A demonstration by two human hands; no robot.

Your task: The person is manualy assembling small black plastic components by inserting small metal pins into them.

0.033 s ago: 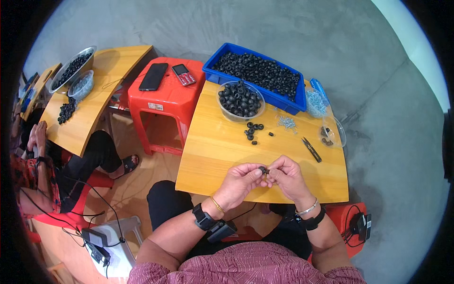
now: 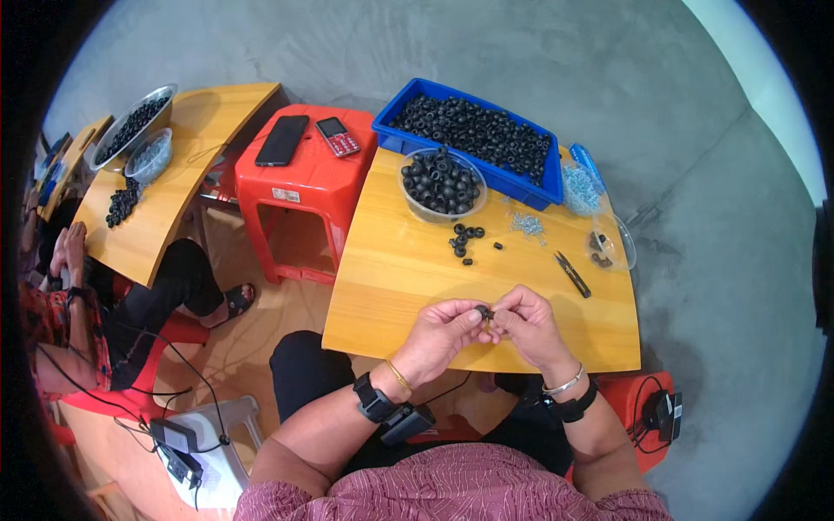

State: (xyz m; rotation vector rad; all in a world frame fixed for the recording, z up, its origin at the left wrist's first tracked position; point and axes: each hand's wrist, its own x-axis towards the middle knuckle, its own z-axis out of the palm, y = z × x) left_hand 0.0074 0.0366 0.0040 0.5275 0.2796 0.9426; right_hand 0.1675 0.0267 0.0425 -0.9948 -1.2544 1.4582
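While both hands meet just above the near part of the yellow wooden counter [image 2: 373, 304], a small black part [image 2: 483, 311] sits between them, near that edge. The left hand [image 2: 443, 334] has its thumb and forefinger narrowed on this part. The right hand [image 2: 528, 326] closes its thumb and forefinger on the dark end facing it; whether that end is a second, separate piece is too small to tell.

The step in hand looks like close two-handed work on a single piece, probably turning, pressing or joining it. From this position, the next move seems to call for a steady left pinch, with the right fingertips lined up on the end and only a slight push or twist, since such a part could easily slip.

Beyond the hands, loose black pieces [image 2: 470, 233] lie in a small group, with one [image 2: 498, 246] apart to their right. A little heap of silvery screws [image 2: 526, 225] lies farther right, and black thread snips [image 2: 573, 276] rest nearer the right edge. Behind stand a clear round tub [image 2: 434, 216] heaped with rounded black parts and a blue plastic tray [image 2: 523, 191] full of black rings.
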